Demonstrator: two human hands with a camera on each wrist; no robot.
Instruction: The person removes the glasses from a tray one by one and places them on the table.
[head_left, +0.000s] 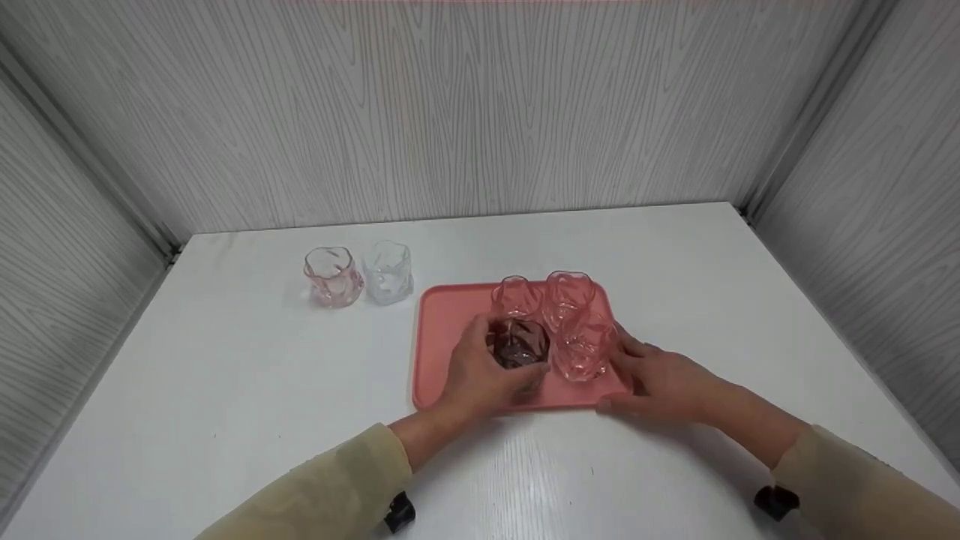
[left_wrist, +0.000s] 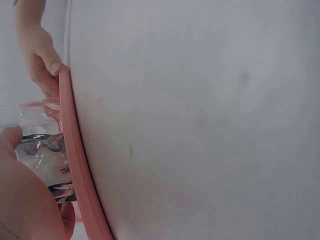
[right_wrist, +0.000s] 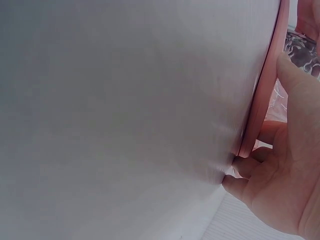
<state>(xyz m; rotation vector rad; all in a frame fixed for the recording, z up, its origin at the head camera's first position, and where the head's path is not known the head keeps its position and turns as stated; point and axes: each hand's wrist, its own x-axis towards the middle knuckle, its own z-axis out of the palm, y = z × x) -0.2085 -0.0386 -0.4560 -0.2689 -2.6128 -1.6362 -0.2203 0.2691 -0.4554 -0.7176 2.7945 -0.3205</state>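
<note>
My left hand (head_left: 485, 373) grips a dark grey glass (head_left: 521, 345), with fingers and thumb around its sides. This glass is on the front part of a pink tray (head_left: 442, 345). Around it on the tray are a small clear glass (head_left: 516, 296) behind, another glass (head_left: 568, 294) at the back right and a third glass (head_left: 585, 349) to the right; all look pinkish over the tray. My right hand (head_left: 664, 386) holds the tray's front right corner, thumb on the front rim (right_wrist: 267, 90) and fingers at the right side.
Left of the tray, on the white table (head_left: 262, 420), a pale pink glass (head_left: 334, 277) and a clear glass (head_left: 388, 274) stand side by side. Behind the table rises a grey wood-grain panel (head_left: 450, 112), and similar panels flank both sides.
</note>
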